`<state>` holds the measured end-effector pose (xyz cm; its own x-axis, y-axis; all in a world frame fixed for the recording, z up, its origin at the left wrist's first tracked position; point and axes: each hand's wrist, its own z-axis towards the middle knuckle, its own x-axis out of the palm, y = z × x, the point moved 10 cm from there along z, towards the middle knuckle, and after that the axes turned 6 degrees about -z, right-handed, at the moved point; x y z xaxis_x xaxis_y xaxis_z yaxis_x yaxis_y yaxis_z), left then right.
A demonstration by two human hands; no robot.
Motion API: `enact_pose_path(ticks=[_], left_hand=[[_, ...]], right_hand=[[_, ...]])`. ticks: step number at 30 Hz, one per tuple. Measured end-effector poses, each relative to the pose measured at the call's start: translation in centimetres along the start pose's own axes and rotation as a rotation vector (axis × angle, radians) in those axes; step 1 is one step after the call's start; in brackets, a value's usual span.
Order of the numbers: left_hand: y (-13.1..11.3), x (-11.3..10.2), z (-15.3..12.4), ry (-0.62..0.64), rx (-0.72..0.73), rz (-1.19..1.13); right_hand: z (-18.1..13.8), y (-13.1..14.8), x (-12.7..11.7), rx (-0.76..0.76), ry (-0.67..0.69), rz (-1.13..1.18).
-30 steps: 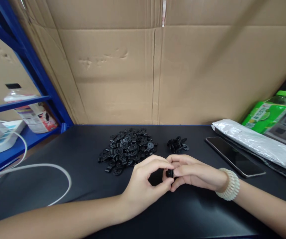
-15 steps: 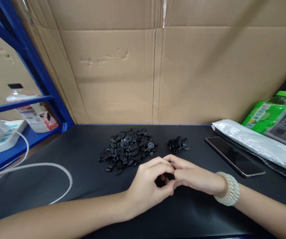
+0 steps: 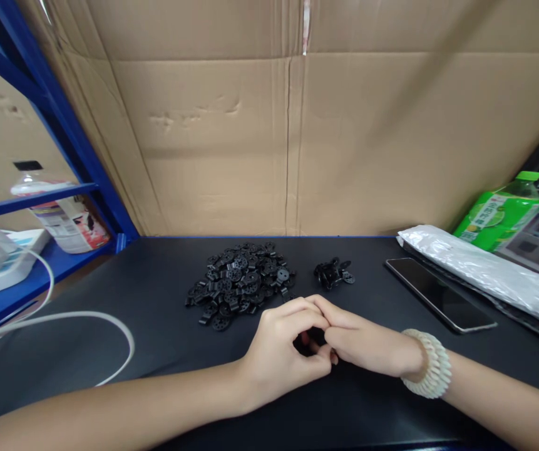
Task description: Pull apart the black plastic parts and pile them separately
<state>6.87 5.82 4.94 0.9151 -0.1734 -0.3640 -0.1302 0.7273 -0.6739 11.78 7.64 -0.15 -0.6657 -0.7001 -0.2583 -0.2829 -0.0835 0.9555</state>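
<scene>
My left hand [image 3: 283,344] and my right hand [image 3: 358,338] meet above the near middle of the black table. Both are closed, thumbs and fingers curled and pressed against each other. Whatever they grip between them is covered by the fingers, so I cannot make it out. Beyond my left hand lies a heap of small black plastic clips [image 3: 243,282] with round, perforated discs. A smaller cluster of black clips [image 3: 332,273] sits past my right hand, apart from the heap. A pale coiled band [image 3: 427,364] circles my right wrist.
A smartphone [image 3: 441,294] lies at the right beside a silvery plastic package [image 3: 480,266]. Behind them leans a green-labelled bottle [image 3: 497,213]. On the left are a white cable [image 3: 126,338], a power strip [image 3: 10,263] and another bottle [image 3: 69,219] on a blue shelf. Cardboard [image 3: 213,144] stands behind the table.
My fingers have shifted slightly, with the right hand turned a little and its fingers closer over the left hand's fingertips. The clip heap and the smaller cluster are unchanged.
</scene>
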Motion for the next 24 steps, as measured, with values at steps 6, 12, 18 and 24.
enact_pose_path(ticks=[6, 12, 18, 24], left_hand=[[-0.3, -0.1, -0.1, -0.016, 0.031, 0.018], [0.5, -0.6, -0.2, -0.048, -0.02, 0.021], [3.0, -1.8, -0.5, -0.125, -0.258, -0.184], [4.6, -3.1, -0.6, -0.243, -0.364, -0.321]], right_hand=[[0.1, -0.3, 0.2, -0.005, 0.005, 0.105], [0.4, -1.5, 0.4, -0.044, -0.013, 0.249], [0.7, -1.2, 0.1, -0.061, -0.016, 0.416], [0.1, 0.8, -2.8, -0.212, -0.103, -0.007]])
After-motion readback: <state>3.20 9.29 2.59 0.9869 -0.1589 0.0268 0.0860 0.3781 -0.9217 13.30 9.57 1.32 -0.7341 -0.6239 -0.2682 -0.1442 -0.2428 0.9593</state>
